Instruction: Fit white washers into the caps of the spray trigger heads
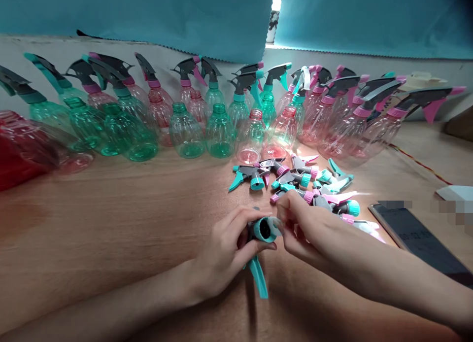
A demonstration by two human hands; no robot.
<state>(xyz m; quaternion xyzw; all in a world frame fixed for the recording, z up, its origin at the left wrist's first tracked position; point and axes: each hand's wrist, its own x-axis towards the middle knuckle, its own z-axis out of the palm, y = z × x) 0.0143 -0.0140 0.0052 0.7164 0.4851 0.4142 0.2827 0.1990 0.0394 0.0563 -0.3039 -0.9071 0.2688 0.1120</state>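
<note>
Left hand (226,246) grips a teal-collared spray head (258,277).
Right hand (301,228) pinches, seemingly, a pale disc (274,225) at its collar (260,235); other heads (291,177) lie beyond.

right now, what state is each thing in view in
Left hand: closed around a spray head
That spray head: off any bottle, opening facing the camera
Right hand: pinching a pale piece at the opening
Loose spray heads: jumbled on the table
Front middle bottles: necks bare
Far right bottles: spray heads fitted
Phone: flat, screen up
Blue cloth: hanging, narrow gap showing
</note>
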